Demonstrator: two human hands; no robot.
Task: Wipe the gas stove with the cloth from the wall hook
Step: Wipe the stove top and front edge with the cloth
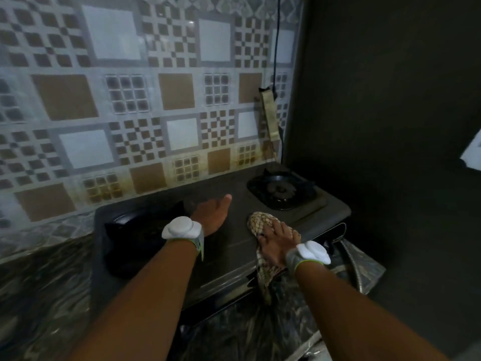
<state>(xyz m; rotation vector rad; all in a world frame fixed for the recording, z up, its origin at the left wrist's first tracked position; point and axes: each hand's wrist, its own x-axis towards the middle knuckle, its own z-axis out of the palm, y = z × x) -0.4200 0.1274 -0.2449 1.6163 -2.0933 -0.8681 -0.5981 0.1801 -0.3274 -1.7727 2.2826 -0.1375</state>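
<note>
A dark two-burner gas stove (242, 204) sits on the counter against the tiled wall. My right hand (276, 242) presses a beige checked cloth (257, 222) flat on the stove's front middle, right of centre; the cloth's tail hangs over the front edge. My left hand (213, 213) rests on the stove top between the burners, fingers apart, thumb pointing right, holding nothing. The right burner (282, 190) is in plain sight. The left burner (140, 230) is dark and partly hidden behind my left wrist.
A patterned tile wall (130, 100) runs behind the stove. A dark wall (377, 126) stands close on the right. A cord and a tan strip (269, 118) hang in the corner. A metal hose (354, 261) leaves the stove's right front. The counter (39, 295) is dark marbled.
</note>
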